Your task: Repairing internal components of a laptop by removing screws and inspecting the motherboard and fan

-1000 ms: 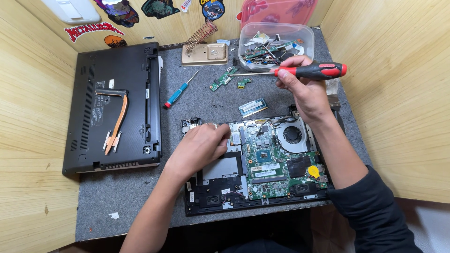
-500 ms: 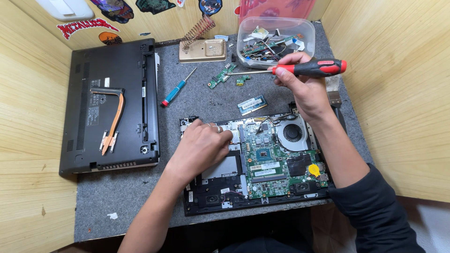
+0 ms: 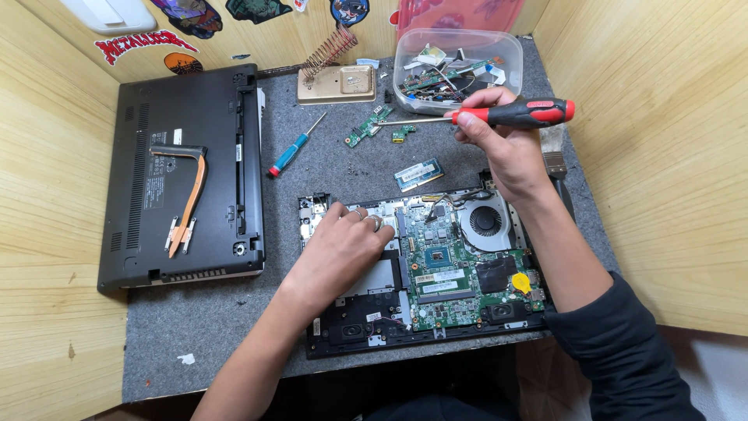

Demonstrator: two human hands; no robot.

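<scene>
Grey felt covered the counter [image 3: 202, 327]. At frame centre, the left hand [image 3: 343, 249] lay flat, fingers released, on the opened laptop [image 3: 425, 269]. At upper right, the right hand [image 3: 502, 148] clenched a red screwdriver [image 3: 514, 114] below the tub [image 3: 456, 66].

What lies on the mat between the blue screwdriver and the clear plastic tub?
In the head view, two small green circuit boards lie on the grey mat between the blue screwdriver and the clear tub.
</scene>
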